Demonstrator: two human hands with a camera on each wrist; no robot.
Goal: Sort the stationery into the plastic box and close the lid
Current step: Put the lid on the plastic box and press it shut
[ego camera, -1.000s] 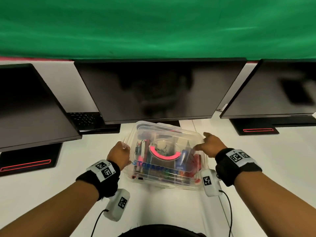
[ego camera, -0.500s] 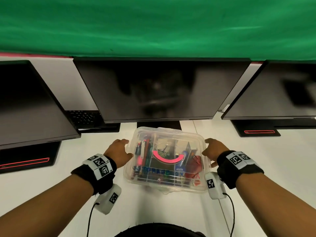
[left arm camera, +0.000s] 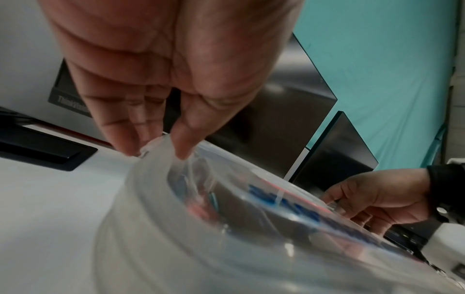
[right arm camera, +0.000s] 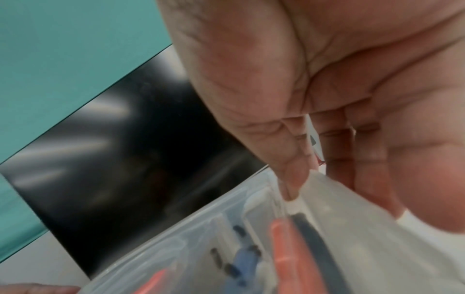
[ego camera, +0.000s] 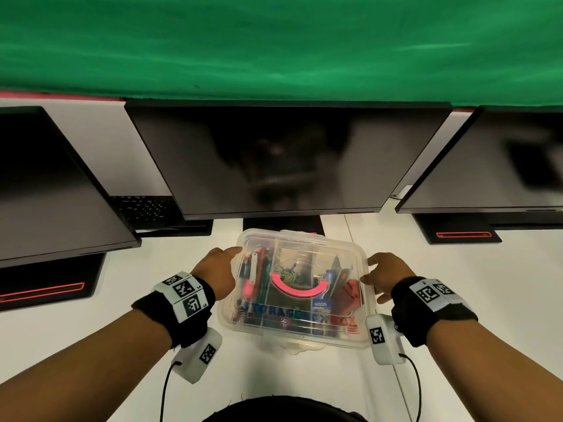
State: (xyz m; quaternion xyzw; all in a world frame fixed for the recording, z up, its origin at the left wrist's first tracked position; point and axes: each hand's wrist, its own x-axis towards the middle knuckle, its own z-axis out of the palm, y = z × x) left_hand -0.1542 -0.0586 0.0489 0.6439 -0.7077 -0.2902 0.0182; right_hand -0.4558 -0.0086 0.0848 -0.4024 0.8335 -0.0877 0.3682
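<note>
The clear plastic box (ego camera: 297,240) stands on the white desk with its lid lying flat on it and a pink handle (ego camera: 297,291) on top. Pens (ego camera: 257,274), clips and a red item (ego camera: 350,295) show through the lid. My left hand (ego camera: 217,271) holds the box's left edge. In the left wrist view the left hand (left arm camera: 161,147) has its thumb on the lid and its fingers at the rim of the box (left arm camera: 151,208). My right hand (ego camera: 385,274) grips the right edge, thumb on top and fingers curled below, as the right hand (left arm camera: 372,197) shows there. The right wrist view has the right hand (right arm camera: 314,179) pinching the box (right arm camera: 352,238).
Three dark monitors (ego camera: 286,159) stand close behind the box, their black bases (ego camera: 457,234) on the desk. A keyboard (ego camera: 143,210) lies at the back left. White desk (ego camera: 100,339) spreads to either side. Cables hang from both wrist cameras.
My right hand came off the lid's top and went to the box's right edge. The left hand slid forward along the left edge. The lid now lies flat.
</note>
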